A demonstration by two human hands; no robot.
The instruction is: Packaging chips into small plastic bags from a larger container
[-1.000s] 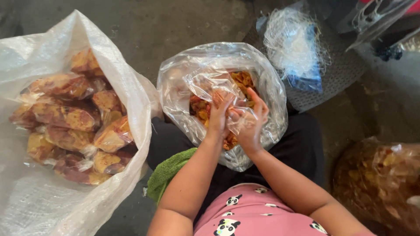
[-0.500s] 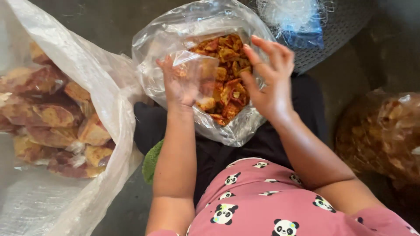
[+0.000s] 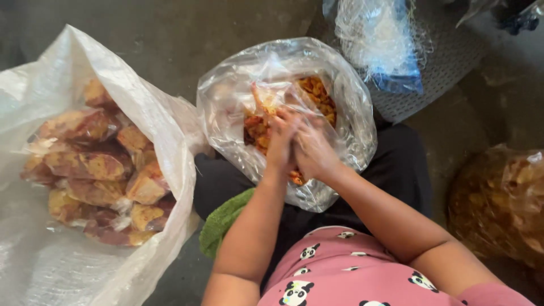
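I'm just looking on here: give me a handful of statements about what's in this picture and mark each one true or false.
1. Both hands, the left hand and the right hand, are together inside the clear plastic bag of orange-red snacks. True.
2. The big white woven sack is empty. False: it holds many small filled snack packets.
3. A green cloth lies by the person's left arm. True.
4. The bundle of thin clear bags lies inside the white woven sack. False: it lies apart, on a grey mat beyond the clear plastic bag.
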